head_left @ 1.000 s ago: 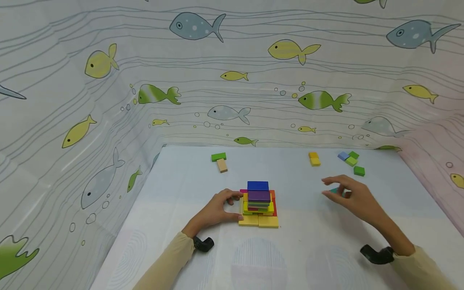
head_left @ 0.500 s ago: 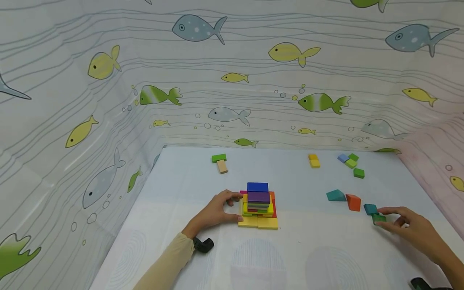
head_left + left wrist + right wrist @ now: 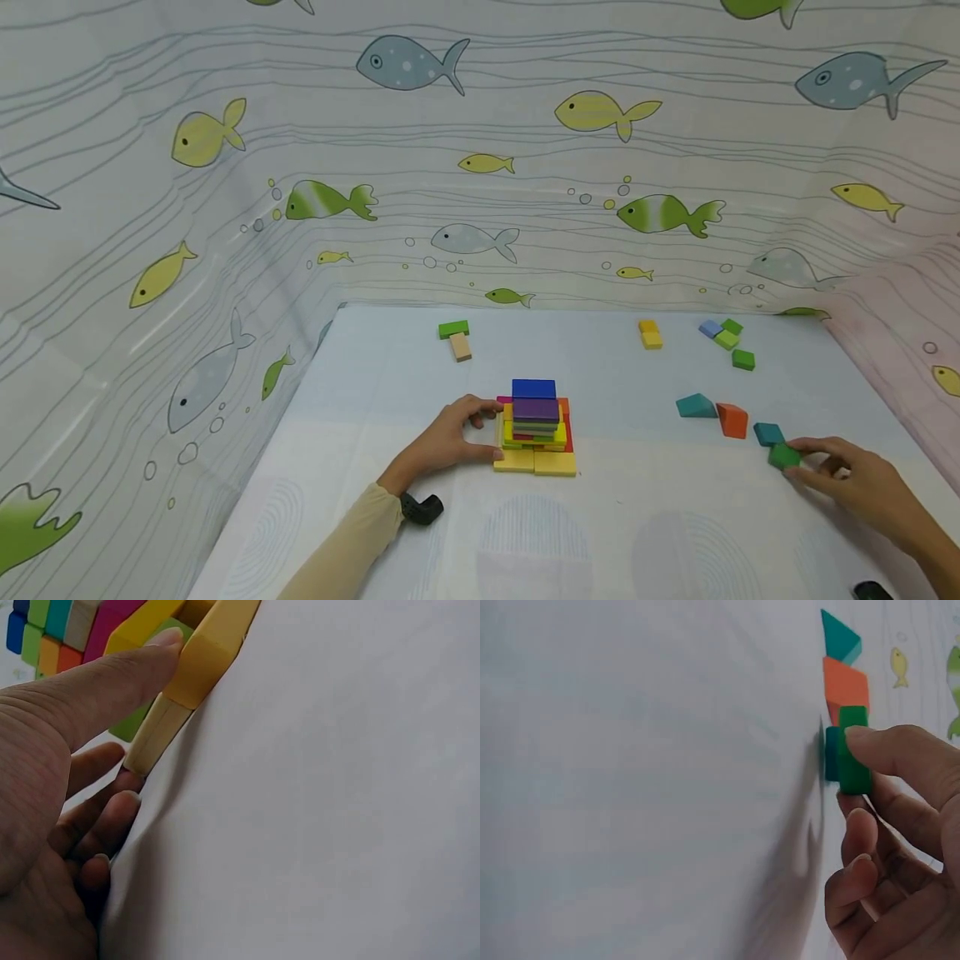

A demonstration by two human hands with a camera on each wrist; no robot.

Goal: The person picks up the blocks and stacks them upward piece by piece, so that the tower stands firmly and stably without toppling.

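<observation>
A layered stack of colored wooden blocks [image 3: 536, 408] stands mid-table, with yellow blocks along its front and purple and blue ones on top. My left hand [image 3: 448, 433] rests against the stack's left side, thumb and fingers spread apart. In the left wrist view, the thumb touches the blocks near a yellow block [image 3: 206, 664], and fingertips meet the end of a pale wooden block [image 3: 157, 733]. My right hand [image 3: 862, 483] pinches a green block [image 3: 784, 456] between thumb and fingers. Close beside that block lies a teal block [image 3: 768, 434].
Left of the teal block are an orange block [image 3: 732, 421] and a teal wedge [image 3: 696, 406]. Several green and blue blocks [image 3: 726, 339] lie back right, near two yellow blocks [image 3: 650, 334]. A green block [image 3: 453, 329] and a tan one [image 3: 461, 347] lie back left.
My right hand has moved right and toward me, away from the teal wedge, and now holds the green block, which has tilted slightly. The left hand stays at the stack.
</observation>
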